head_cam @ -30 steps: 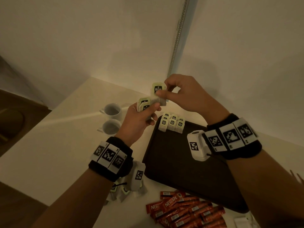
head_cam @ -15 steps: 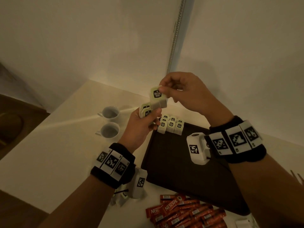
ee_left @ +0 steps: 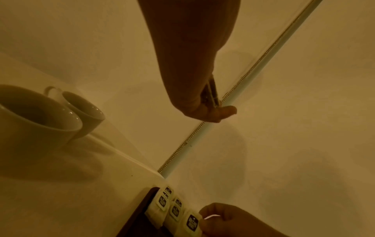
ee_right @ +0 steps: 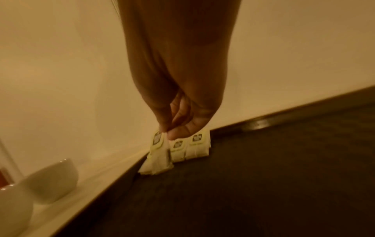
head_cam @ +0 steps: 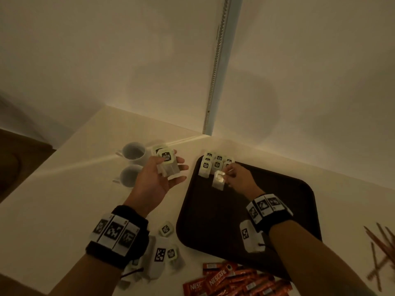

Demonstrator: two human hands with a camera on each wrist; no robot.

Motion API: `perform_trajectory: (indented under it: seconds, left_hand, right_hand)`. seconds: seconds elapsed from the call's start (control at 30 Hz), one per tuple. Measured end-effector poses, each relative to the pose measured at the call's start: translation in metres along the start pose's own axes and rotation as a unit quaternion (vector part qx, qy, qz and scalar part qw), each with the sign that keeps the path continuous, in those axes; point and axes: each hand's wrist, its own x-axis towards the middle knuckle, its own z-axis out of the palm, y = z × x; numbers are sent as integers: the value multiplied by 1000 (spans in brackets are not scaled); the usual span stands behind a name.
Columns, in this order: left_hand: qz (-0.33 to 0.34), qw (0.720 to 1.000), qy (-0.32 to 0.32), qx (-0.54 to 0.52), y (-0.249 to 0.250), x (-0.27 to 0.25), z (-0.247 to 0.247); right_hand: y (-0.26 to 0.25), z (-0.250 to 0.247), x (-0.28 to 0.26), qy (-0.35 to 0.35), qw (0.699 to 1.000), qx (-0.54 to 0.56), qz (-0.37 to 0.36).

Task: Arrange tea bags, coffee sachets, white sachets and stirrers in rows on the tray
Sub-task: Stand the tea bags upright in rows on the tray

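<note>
My right hand [head_cam: 224, 177] pinches one tea bag [head_cam: 218, 180] by its top, low over the dark tray [head_cam: 256, 221], just in front of the tea bags in rows [head_cam: 215, 163] in the far left corner. The right wrist view shows the pinched tea bag [ee_right: 158, 152] hanging beside the laid tea bags [ee_right: 189, 146]. My left hand [head_cam: 171, 169] is palm-up left of the tray, its thumb holding a small stack of tea bags [head_cam: 167, 160]. Red coffee sachets [head_cam: 226, 280] lie near me, and wooden stirrers [head_cam: 382, 248] lie at the right.
Two white cups [head_cam: 134, 151] [head_cam: 130, 175] stand on the table left of my left hand. Loose tea bags [head_cam: 168, 242] lie by my left wrist. The table sits in a wall corner, with a beaded chain [head_cam: 218, 67] hanging down it.
My right hand has pulled one tea bag off the left hand's stack and lowered it to the tray. The left hand has dropped to the left, palm up.
</note>
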Motion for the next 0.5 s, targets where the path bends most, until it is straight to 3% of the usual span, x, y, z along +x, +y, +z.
perform_trajectory:
  seconds: [0.23, 0.5]
  left_hand:
    - [-2, 999, 26, 33, -1, 5, -9]
    - [-13, 998, 46, 42, 3, 11, -9]
  right_hand:
    - [13, 18, 38, 70, 998, -4, -1]
    - [16, 29, 63, 98, 995, -16, 15]
